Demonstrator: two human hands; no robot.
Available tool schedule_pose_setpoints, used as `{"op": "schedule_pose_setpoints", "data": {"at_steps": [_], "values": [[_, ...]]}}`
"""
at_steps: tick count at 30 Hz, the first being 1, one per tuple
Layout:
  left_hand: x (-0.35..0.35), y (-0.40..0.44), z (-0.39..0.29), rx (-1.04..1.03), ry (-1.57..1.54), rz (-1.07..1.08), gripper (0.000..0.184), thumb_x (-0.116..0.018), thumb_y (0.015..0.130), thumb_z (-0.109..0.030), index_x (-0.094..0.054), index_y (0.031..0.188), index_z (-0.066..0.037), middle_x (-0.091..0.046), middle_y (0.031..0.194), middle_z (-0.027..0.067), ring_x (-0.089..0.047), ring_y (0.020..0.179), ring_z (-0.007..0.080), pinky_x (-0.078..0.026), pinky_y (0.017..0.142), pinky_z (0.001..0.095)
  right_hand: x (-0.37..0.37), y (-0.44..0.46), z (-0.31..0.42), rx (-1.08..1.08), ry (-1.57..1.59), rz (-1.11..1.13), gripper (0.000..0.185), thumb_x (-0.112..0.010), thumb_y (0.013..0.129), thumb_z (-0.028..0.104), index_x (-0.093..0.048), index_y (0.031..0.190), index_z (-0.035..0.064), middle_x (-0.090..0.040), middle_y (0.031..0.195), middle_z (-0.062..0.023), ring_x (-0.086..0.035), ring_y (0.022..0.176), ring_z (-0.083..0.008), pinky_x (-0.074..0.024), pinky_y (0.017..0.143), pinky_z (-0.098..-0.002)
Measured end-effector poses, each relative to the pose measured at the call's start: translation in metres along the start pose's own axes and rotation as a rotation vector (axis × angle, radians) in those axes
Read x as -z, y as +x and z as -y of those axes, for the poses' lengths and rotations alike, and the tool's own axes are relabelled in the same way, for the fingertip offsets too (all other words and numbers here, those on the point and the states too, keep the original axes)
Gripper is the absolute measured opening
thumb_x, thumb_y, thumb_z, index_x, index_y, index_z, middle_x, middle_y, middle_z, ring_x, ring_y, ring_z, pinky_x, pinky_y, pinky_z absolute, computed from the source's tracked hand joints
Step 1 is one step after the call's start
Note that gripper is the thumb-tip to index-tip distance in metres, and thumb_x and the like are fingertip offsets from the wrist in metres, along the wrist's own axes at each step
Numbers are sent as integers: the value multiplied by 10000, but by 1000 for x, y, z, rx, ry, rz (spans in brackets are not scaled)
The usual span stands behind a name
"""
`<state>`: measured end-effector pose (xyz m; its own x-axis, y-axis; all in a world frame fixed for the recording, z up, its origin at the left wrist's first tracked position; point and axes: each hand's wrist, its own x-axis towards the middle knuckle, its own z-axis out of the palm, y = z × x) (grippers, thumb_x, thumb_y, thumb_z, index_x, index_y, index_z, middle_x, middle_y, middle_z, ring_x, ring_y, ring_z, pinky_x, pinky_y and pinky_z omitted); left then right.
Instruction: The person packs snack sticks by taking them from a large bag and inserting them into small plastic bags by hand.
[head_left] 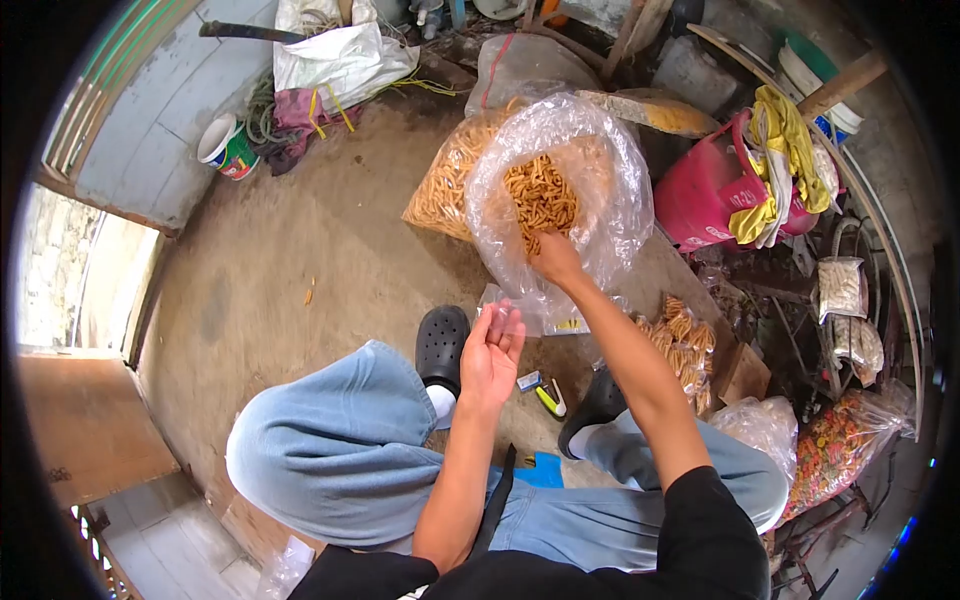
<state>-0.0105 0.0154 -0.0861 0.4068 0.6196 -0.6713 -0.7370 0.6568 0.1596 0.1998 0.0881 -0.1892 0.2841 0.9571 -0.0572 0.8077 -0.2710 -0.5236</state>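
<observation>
My right hand [553, 258] reaches into a large clear plastic bag [625, 215], its fingers curled around some brown snack sticks [540, 195] at the near edge of the pile. Part of those fingers is hidden among the sticks. Palm up, my left hand [490, 352] holds a small clear plastic bag [525, 312] by its edge, just below the big bag. On the floor between my shoes lie a stapler with a yellow-green body [550, 400] and a small blue-and-white box [529, 381].
Another full bag of sticks [440, 190] leans beside the open one. Filled small packets [682, 345] are heaped at the right. A pink bin [705, 190] with yellow cloth, a bag of colourful pieces [840, 450] and a white bucket [228, 147] stand around the floor.
</observation>
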Motion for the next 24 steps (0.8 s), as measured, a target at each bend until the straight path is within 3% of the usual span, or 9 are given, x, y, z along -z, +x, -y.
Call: {"op": "schedule_pose_setpoints", "data": {"at_steps": [3, 5, 9, 11, 14, 18, 20, 21, 24], "values": [[-1, 2, 0, 9, 15, -12, 160, -590, 923, -184, -595, 1052, -90, -643, 1097, 50, -620, 1010, 186, -547, 841, 329, -10, 9, 2, 41, -72, -4, 393, -604, 759, 177, -608, 1142, 89, -609, 1078, -198, -594, 986, -384, -473, 846, -449], [-1, 3, 1, 12, 20, -23, 157, -588, 924, -182, -596, 1050, -89, -644, 1100, 53, -622, 1009, 189, -548, 840, 329, -11, 8, 4, 45, -12, 0, 340, -618, 784, 236, -613, 1084, 74, -638, 996, -213, -617, 952, -362, -492, 815, -457], [-2, 3, 2, 13, 38, -31, 163, -590, 923, -187, -595, 1049, -85, -641, 1108, 57, -620, 1017, 192, -555, 827, 324, -14, 14, 1, 4, 5, 42, 329, -560, 810, 196, -617, 1124, 118, -660, 921, -194, -639, 869, -367, -500, 769, -459], [-2, 3, 3, 16, 42, -35, 164, -591, 922, -189, -595, 1048, -84, -641, 1109, 57, -618, 1022, 193, -557, 823, 323, -10, 16, 2, -140, 20, -7, 254, -562, 823, 189, -658, 1042, 104, -667, 834, -191, -646, 809, -368, -506, 732, -453], [0, 4, 3, 10, 50, -37, 162, -593, 921, -192, -595, 1043, -85, -641, 1110, 54, -613, 1034, 191, -559, 817, 320, -17, 25, -22, -117, 182, -130, 204, -592, 818, 195, -686, 947, 68, -667, 821, -194, -649, 802, -359, -505, 716, -444], [-2, 2, 2, 14, 18, -12, 117, -587, 923, -174, -619, 984, -80, -655, 1077, 66, -621, 1030, 209, -561, 828, 331, 2, 26, -37, -187, 331, -80, 265, -628, 801, 264, -687, 928, 39, -674, 846, -199, -659, 822, -342, -506, 725, -420], [-4, 0, 1, 11, -17, 0, 103, -582, 924, -156, -637, 943, -71, -671, 1041, 79, -634, 1016, 227, -566, 833, 343, 8, 23, -45, -217, 480, -84, 284, -665, 800, 238, -673, 964, 6, -687, 789, -138, -663, 727, -237, -500, 644, -346], [-4, -1, 0, 6, -34, 33, 107, -578, 926, -160, -636, 943, -71, -671, 1036, 75, -632, 1020, 230, -566, 839, 348, 18, 18, -38, -213, 481, -82, 284, -665, 800, 238, -673, 964, 6, -687, 789, -138, -663, 727, -237, -500, 644, -346], [-11, -5, -3, -11, -95, 93, 115, -583, 927, -178, -628, 967, -80, -663, 1055, 64, -621, 1036, 224, -559, 858, 346, 79, -15, 6, -371, 1034, -110, 204, -648, 861, 182, -645, 968, 8, -645, 773, -27, -560, 646, -81, -425, 555, -232]]}}
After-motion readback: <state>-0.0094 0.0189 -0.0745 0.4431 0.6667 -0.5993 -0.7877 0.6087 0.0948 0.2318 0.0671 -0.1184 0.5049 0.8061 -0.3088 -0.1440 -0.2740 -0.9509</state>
